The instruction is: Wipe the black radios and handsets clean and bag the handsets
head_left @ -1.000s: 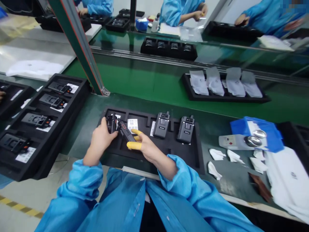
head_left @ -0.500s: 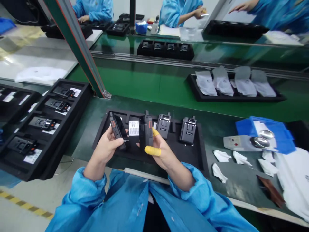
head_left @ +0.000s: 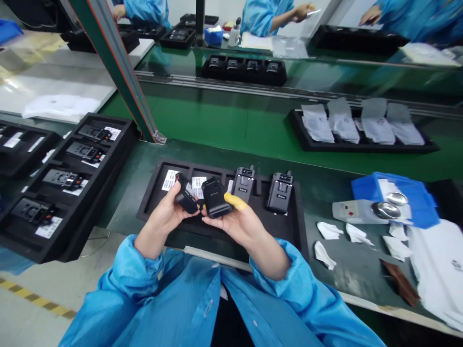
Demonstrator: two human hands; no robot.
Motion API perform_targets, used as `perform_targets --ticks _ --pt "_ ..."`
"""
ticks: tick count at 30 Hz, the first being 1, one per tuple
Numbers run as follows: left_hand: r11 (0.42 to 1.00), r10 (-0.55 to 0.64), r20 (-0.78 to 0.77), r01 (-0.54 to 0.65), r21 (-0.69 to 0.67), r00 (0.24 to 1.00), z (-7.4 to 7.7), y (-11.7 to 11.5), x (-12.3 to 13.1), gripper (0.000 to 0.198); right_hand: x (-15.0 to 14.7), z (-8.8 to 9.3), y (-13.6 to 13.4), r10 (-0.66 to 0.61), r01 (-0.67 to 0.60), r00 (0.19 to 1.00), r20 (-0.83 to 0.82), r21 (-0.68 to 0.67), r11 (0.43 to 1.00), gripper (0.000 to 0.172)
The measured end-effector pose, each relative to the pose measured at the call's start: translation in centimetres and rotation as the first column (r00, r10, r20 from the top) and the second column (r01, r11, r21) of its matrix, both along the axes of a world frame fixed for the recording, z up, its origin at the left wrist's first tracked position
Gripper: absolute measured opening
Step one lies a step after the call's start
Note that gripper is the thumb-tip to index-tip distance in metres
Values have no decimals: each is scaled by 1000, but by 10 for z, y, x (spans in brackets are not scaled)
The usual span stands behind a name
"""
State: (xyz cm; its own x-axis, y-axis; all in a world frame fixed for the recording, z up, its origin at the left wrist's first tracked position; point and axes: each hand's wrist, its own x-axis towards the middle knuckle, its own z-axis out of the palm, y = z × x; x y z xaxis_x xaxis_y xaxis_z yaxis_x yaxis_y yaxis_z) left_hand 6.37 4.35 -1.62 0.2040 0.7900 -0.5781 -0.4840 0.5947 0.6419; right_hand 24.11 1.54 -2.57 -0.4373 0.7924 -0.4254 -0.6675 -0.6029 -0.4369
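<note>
My left hand (head_left: 166,212) is closed on a black handheld radio (head_left: 186,193), its orange-marked side tilted up. In my right hand (head_left: 238,219), which wears yellow finger cots, sits a second black radio (head_left: 216,196) with its lettered face turned upward. Both radios are held close together, above a black foam tray (head_left: 292,231). Two more radios rest in the tray's right compartments: one radio (head_left: 243,183) near the middle and another radio (head_left: 280,193) at the right. White printed labels (head_left: 170,180) show in the left compartments.
On the left, a stacked black tray (head_left: 81,193) holds several devices. A tray of white pouches (head_left: 361,130) stands on the ledge at right. Below it are a blue bin (head_left: 427,200), a clear bottle (head_left: 349,212), and crumpled white wipes (head_left: 327,231). Co-workers' blue sleeves (head_left: 260,19) show across the bench.
Both hands have rotated their radios. The right radio now shows its lettered face instead of its side, and the left one leans further over. The radios sit slightly lower.
</note>
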Motion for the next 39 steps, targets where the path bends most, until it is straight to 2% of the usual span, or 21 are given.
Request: perform_targets --ticks 1,5,7,9,13,15,17,19,21,24,26,29,31,35,37,39 --pt "997 32 -40 -29 77 999 -1 -3 -1 44 2 0 -2 12 -13 1000 19 35 999 16" --pt "918 229 -228 -132 375 946 -2 -13 -5 104 7 -4 -10 -16 5 996 85 135 991 36" --pt "893 297 -283 -160 421 912 -4 -14 -9 114 9 -7 -12 6 -12 999 47 122 992 40" --pt "909 289 -262 -178 376 921 -7 -14 -13 108 11 -10 -13 32 -30 999 -26 90 996 43" --pt "973 140 -39 -130 191 989 -17 -16 -16 67 13 -17 -12 58 -48 988 -146 69 996 54" --pt "978 164 44 -168 126 985 -20 -17 -14 48 13 -19 -11 67 -55 981 -181 69 996 59" --pt "975 184 108 -195 102 977 -20 -19 -11 39 13 -19 -11 63 -52 978 -198 63 997 60" --pt "981 106 189 -134 140 976 -17 -21 -11 45 13 -20 -10 49 -40 979 -197 49 998 59" --pt "976 -23 241 -30 214 970 -13 -22 -11 57 13 -20 -9 35 -30 983 -178 28 999 58" --pt "950 -122 176 64 305 977 -8 -23 -12 64 13 -19 -9 26 -27 993 -112 -8 1000 56" --pt "931 -115 62 86 354 991 -7 -23 -9 75 14 -19 -10 27 -28 998 -61 -20 999 54" --pt "919 -46 -96 80 386 994 -9 -22 -3 107 15 -19 -10 27 -27 1000 7 -11 1000 56" --pt "919 -29 -153 86 384 988 -11 -22 -1 120 15 -18 -9 9 -9 999 54 3 1000 55" --pt "908 -34 -204 116 403 978 -11 -23 -2 120 12 -10 -5 -56 49 989 134 51 997 44" --pt "902 -46 -183 119 414 982 -10 -25 -2 111 8 -4 0 -90 72 975 205 95 993 38" --pt "906 -43 -99 81 415 994 -11 -27 2 95 3 1 9 -152 108 929 338 145 984 37"
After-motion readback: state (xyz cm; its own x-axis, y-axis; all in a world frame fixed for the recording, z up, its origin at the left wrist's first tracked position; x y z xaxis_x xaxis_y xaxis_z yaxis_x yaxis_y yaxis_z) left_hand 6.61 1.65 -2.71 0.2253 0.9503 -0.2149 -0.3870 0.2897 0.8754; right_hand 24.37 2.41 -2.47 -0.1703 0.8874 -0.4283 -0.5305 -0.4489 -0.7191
